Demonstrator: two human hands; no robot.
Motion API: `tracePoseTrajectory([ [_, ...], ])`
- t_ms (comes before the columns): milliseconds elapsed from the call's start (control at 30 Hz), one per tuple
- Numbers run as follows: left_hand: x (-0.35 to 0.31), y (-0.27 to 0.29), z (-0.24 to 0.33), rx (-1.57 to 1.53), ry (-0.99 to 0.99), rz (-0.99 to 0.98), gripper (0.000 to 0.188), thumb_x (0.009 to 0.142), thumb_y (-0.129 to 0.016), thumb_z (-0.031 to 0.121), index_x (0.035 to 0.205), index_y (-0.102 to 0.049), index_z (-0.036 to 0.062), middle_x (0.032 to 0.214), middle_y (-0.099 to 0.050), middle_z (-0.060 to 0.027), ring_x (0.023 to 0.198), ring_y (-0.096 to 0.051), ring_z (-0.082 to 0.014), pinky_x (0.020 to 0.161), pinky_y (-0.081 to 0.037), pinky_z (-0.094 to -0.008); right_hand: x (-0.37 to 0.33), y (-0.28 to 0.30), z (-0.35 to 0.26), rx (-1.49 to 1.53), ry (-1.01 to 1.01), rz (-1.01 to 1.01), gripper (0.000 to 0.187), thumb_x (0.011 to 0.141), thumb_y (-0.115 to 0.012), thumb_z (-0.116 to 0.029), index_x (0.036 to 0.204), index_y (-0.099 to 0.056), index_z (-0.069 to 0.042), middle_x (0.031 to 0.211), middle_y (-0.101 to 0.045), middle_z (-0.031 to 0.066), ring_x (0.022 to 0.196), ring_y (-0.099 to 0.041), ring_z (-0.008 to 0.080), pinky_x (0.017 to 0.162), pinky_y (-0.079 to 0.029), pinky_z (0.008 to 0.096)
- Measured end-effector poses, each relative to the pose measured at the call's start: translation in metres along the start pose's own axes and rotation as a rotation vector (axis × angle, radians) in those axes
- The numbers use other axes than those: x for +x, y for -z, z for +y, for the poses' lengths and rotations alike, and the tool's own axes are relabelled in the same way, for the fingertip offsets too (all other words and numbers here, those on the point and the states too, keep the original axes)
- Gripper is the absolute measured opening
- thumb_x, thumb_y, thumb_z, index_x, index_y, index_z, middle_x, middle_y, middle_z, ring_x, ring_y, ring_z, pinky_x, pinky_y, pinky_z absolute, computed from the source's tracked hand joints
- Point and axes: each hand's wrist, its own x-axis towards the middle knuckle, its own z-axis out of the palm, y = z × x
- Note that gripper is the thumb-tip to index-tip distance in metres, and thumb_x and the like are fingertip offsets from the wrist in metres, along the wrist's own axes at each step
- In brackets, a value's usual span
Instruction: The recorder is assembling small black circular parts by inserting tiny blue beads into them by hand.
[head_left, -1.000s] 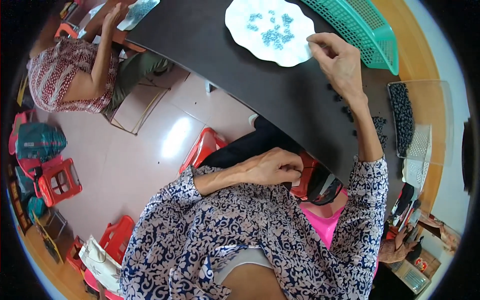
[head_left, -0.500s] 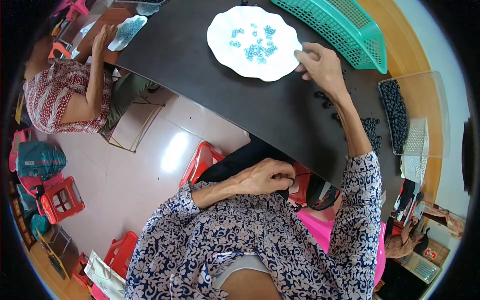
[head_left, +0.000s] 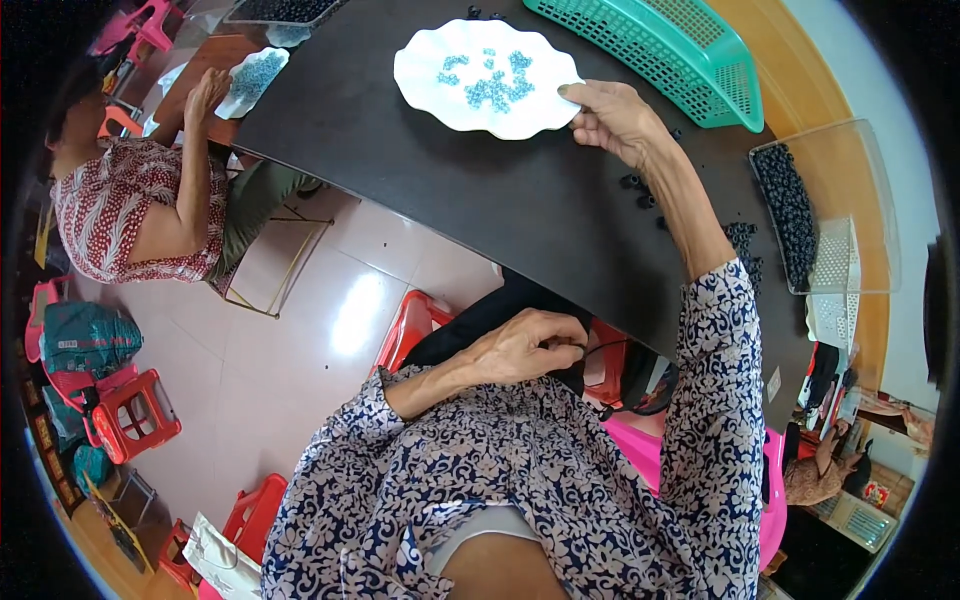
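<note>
My right hand (head_left: 622, 118) pinches the right rim of a white plate (head_left: 420, 82) with a wavy edge, thumb on top and fingers curled below. The plate is over the dark table and looks slightly tilted. Small blue-grey ring-like pieces (head_left: 497, 92) lie on it in loose clusters. My left hand (head_left: 530, 347) rests at my lap, below the table edge, its fingers curled in. Whatever it may hold is hidden.
Beyond my right hand stands a green slotted basket (head_left: 660, 60). Black small parts fill a clear bin (head_left: 785, 215) beside a white perforated basket (head_left: 833, 270); loose black parts (head_left: 740, 245) lie nearby. At the left, a seated person (head_left: 140, 205) reaches to another white plate (head_left: 238, 102).
The plate now appears more tilted and has shifted a little left and away, with my right hand still gripping its rim. My left hand stays at my lap. The view has shifted slightly.
</note>
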Motion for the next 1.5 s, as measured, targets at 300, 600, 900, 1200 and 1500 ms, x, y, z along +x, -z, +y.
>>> tracePoseTrajectory([
  [300,-0.01,0.0,0.0,0.049,0.07,0.03,0.019,0.086,-0.062,0.012,0.097,-0.062,-0.0028,0.083,-0.064,-0.0133,0.073,-0.061,-0.023,0.065,-0.048,-0.0338,-0.002,-0.006,0.022,0.224,0.132,0.091,0.018,0.095,-0.055,-0.016,0.097,-0.057,0.001,0.066,-0.047,-0.0016,0.054,-0.044,0.0073,0.052,-0.043,0.0255],
  [600,-0.012,-0.008,-0.003,0.036,0.146,0.0,0.02,0.088,-0.061,0.014,0.098,-0.063,-0.002,0.08,-0.064,-0.0104,0.07,-0.059,-0.0173,0.063,-0.047,-0.032,-0.065,0.027,0.035,0.4,0.244,0.157,0.015,0.096,-0.053,-0.016,0.095,-0.057,-0.001,0.065,-0.042,-0.0046,0.053,-0.038,0.005,0.052,-0.038,0.0246],
  [900,-0.013,-0.026,-0.008,0.03,0.117,-0.029,0.018,0.087,-0.06,0.014,0.097,-0.063,-0.0016,0.079,-0.064,-0.01,0.069,-0.059,-0.0164,0.062,-0.046,-0.0306,-0.115,0.014,0.057,0.49,0.242,0.193,0.015,0.096,-0.055,-0.018,0.092,-0.058,-0.004,0.064,-0.043,-0.0063,0.051,-0.036,0.0028,0.049,-0.036,0.0236],
  [1200,-0.012,-0.031,-0.003,0.057,0.14,-0.019,0.016,0.086,-0.061,0.014,0.093,-0.062,-0.0007,0.072,-0.06,-0.0079,0.064,-0.055,-0.0147,0.058,-0.043,-0.0306,-0.118,0.018,0.068,0.547,0.254,0.231,0.017,0.096,-0.054,-0.018,0.098,-0.06,-0.002,0.064,-0.043,-0.0064,0.051,-0.037,0.0021,0.05,-0.035,0.022],
  [1500,-0.008,-0.035,-0.013,0.046,0.149,-0.018,0.015,0.087,-0.062,0.015,0.091,-0.061,-0.0002,0.07,-0.058,-0.0071,0.062,-0.053,-0.0139,0.056,-0.042,-0.0306,-0.12,0.021,0.07,0.513,0.231,0.203,0.017,0.097,-0.053,-0.017,0.1,-0.06,-0.002,0.064,-0.042,-0.0068,0.051,-0.036,0.0023,0.049,-0.036,0.0222],
])
